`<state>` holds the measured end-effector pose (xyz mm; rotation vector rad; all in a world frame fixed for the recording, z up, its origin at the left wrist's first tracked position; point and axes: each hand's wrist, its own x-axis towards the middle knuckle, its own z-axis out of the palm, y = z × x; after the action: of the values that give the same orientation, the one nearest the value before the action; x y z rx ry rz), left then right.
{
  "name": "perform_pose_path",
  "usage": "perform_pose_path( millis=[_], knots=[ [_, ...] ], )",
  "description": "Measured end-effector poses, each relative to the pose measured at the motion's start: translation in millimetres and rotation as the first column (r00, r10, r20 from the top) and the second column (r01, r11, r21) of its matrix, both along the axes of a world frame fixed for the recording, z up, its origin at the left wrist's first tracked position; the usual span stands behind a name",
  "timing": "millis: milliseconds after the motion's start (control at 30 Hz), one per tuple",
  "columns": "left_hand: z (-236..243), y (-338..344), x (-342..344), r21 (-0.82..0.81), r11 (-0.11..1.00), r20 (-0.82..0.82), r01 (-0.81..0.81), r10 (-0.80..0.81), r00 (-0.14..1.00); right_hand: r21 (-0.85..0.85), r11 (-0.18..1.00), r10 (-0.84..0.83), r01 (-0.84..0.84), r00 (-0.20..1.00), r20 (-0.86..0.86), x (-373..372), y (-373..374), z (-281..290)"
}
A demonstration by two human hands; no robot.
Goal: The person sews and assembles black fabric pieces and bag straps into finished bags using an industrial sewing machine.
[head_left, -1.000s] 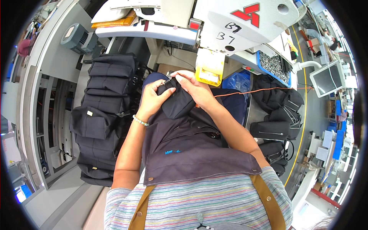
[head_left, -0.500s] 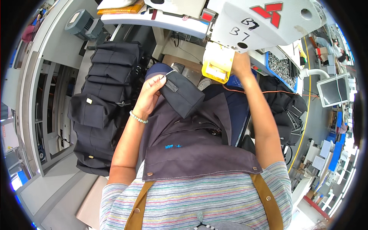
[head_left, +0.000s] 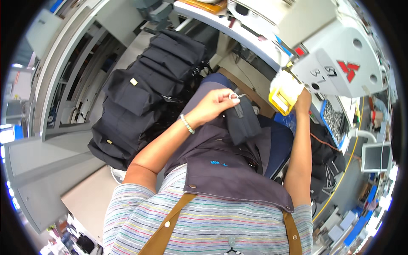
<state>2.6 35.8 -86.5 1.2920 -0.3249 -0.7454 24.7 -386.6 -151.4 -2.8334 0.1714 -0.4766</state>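
View swung since; left hand pinching black pouch; right hand: grip can't tell, machine head in way; black bags piled left

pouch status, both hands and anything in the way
Left hand pinching pouch at one end. Right hand at machine, partly hidden. Yellow guard close beside it.

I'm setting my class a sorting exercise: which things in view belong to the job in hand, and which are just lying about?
In use:
- black pouch, held by the left hand
- probably the white machine with its yellow guard; the right hand is there, fingers hidden

Apparently lying about:
- black bags piled at left, though perhaps related
- monitor at right
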Motion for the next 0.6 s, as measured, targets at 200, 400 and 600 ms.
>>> perform_pose_path(
  millis=[200,400,600],
  knots=[
    [-5.7,10.0,-14.4,-0.109,0.993,0.002,-0.041,0.041,0.999,0.236,0.962,0.102,-0.137,0.983,0.154,-3.0,44.0,22.2],
    [36.7,11.2,-18.7,-0.387,0.920,-0.032,0.062,-0.080,0.996,0.924,0.297,0.657,-0.240,0.754,-0.015,-60.5,176.8,-3.3],
    [48.6,43.6,13.5,-0.584,0.782,-0.272,-0.216,0.063,0.960,0.979,0.196,0.696,0.055,0.695,-0.178,-101.6,189.2,-19.1]
  ],
)
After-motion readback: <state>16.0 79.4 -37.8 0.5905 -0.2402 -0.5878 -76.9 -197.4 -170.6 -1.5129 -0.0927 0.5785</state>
